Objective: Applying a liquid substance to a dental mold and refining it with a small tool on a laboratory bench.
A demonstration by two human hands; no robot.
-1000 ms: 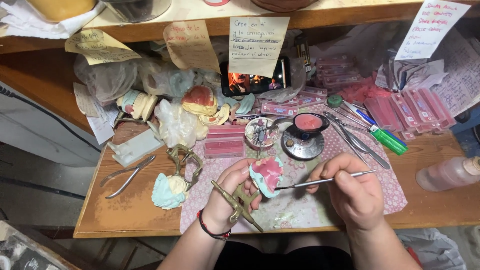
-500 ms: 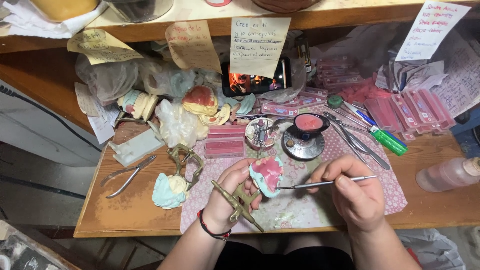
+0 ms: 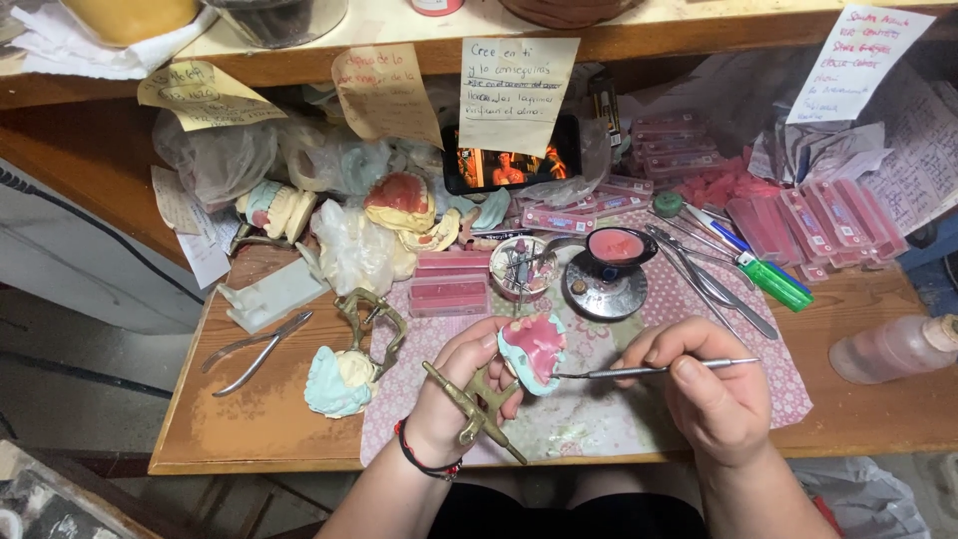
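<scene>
Head view: the left hand (image 3: 461, 384) is wrapped around a brass articulator (image 3: 477, 407), fingers curled shut on its frame, and the frame carries a pale blue dental cast with pink wax (image 3: 533, 349) that sits just above the front edge of the workbench (image 3: 249, 419), near its middle, over a patterned mat (image 3: 599, 409). The right hand (image 3: 714, 399) pinches a thin metal wax instrument (image 3: 654, 370) between thumb and fingertips, closed on the shaft, its tip touching the right edge of the pink wax.

The cast looks like plaster: stiff, rather heavy for its size, brittle at thin edges, likely to chip if knocked. The wax looks soft and easily dented, so the metal frame below seems the safer place to grip, as the left hand does. The instrument looks light, rigid and smooth; a hold near its middle probably steadies the tip.

Toward the left edge lie a second cast on a brass frame (image 3: 344, 374) and pliers (image 3: 254, 349). Behind the hands, toward the back edge, stand a small burner with a pink wax dish (image 3: 611, 269).
</scene>
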